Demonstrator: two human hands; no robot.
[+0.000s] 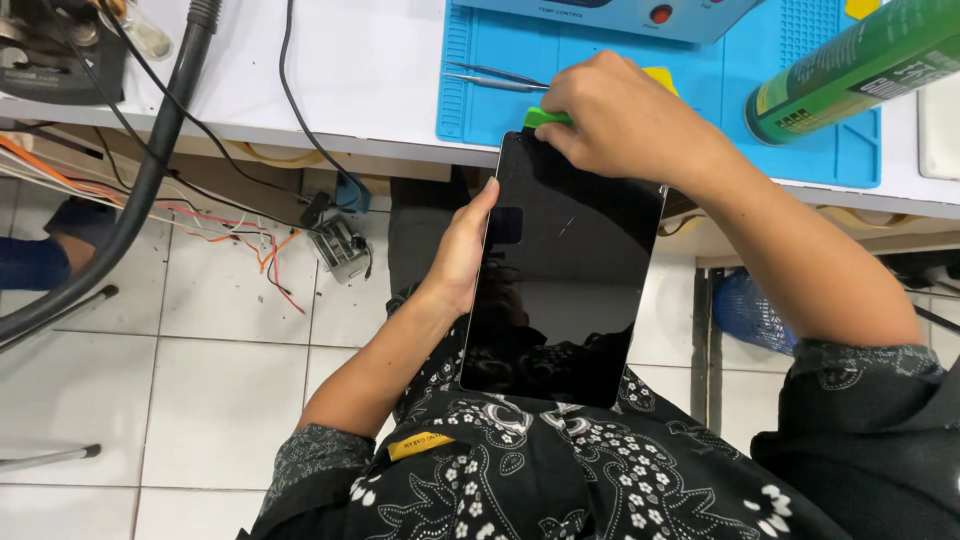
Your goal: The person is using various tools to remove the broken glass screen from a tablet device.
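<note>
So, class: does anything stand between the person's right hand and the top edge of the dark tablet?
Only the green pry tool, which the right hand presses against the top edge of the tablet. The left hand grips the tablet's left edge directly.

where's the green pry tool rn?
Head view, top centre: the green pry tool sits at the tablet's top edge, pinched by the right hand, just before the blue mat.

An electronics repair workshop: a blue silicone work mat (600, 110) with tweezers (495, 78) at twelve o'clock, loose wiring (230, 235) at ten o'clock.
</note>
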